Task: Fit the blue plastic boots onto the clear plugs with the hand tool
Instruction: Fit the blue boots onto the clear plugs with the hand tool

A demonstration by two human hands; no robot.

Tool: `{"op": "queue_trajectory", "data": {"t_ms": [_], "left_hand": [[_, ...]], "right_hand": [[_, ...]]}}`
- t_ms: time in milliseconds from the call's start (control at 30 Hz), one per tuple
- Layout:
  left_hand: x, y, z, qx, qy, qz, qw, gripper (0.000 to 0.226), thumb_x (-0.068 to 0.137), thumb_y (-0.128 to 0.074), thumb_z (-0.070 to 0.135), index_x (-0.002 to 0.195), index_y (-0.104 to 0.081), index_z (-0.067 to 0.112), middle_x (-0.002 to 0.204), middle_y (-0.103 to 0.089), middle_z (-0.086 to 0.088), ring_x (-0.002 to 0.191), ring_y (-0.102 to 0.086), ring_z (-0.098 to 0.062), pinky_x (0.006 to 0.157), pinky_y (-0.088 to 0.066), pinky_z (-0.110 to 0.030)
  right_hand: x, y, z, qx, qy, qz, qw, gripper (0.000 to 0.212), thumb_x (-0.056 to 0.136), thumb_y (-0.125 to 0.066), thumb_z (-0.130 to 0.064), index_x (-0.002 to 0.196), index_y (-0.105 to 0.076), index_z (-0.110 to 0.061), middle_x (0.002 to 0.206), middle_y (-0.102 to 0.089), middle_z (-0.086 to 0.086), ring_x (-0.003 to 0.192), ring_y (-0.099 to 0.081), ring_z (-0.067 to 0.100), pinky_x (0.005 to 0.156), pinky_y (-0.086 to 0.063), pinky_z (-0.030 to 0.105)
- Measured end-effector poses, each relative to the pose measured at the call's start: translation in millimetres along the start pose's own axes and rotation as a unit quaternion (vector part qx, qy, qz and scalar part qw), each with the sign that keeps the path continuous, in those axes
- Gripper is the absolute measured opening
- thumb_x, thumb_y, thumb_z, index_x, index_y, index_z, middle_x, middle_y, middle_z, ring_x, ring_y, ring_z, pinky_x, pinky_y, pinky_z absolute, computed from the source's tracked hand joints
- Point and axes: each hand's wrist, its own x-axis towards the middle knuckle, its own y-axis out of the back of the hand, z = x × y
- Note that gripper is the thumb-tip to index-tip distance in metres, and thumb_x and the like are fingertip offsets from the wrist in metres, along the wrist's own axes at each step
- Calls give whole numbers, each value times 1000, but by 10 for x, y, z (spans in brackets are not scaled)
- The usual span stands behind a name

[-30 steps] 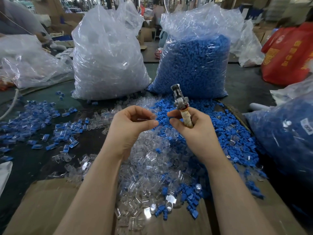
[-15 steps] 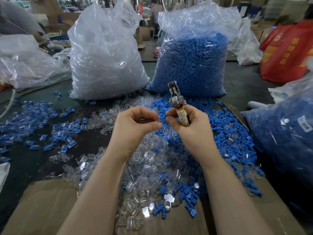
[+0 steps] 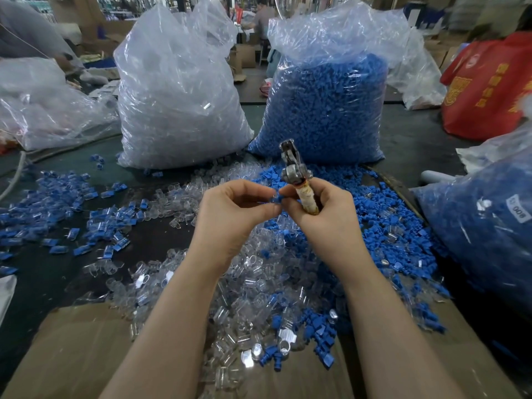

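Observation:
My right hand (image 3: 322, 217) grips the hand tool (image 3: 296, 177) by its tape-wrapped handle, metal jaws pointing up and away. My left hand (image 3: 230, 214) is curled beside it, fingertips meeting my right thumb and forefinger. Between those fingertips a small blue boot (image 3: 277, 198) shows; which fingers pinch it and whether a clear plug is there I cannot tell. Below the hands lies a heap of loose clear plugs (image 3: 253, 286). Loose blue boots (image 3: 388, 226) are piled to the right. Several fitted blue-and-clear pieces (image 3: 57, 214) are scattered at the left.
A big clear bag of plugs (image 3: 178, 90) and a bag of blue boots (image 3: 325, 105) stand behind the piles. Another blue-filled bag (image 3: 483, 223) lies at the right, a red bag (image 3: 489, 87) beyond it. Cardboard (image 3: 72, 355) covers the near table edge.
Both hands stayed together in front of me; the fingertips have closed in and a blue piece now shows between them. The tool is still upright in my right hand.

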Motion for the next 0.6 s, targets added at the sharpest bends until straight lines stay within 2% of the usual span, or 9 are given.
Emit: {"op": "queue_trajectory", "data": {"t_ms": [200,367,600], "left_hand": [[-1,-10,-6,-10,-4,1,1000,19,72,-82,0,85,-75,11,78,-76,1,72,-70,-3,65,-51,-11],[-4,-19,-14,-14,-6,3,1000,18,73,-81,1,87,-75,10,79,-76,2,72,-69,-3,65,-51,-11],[-3,-6,-28,-44,9,4,999,18,76,-79,2,91,-75,10,79,-74,0,74,-69,-7,69,-52,-15]], "right_hand": [[6,-3,13,-2,-5,0,1000,16,88,-72,-11,86,-70,-27,83,-72,3,80,-68,24,75,-56,44],[7,4,18,-2,-7,-3,1000,18,88,-72,-11,87,-70,-29,84,-72,-5,78,-69,13,75,-58,35],[9,16,28,4,-14,-1,1000,11,87,-73,-15,90,-71,-25,85,-72,3,84,-68,25,81,-56,47]]}}
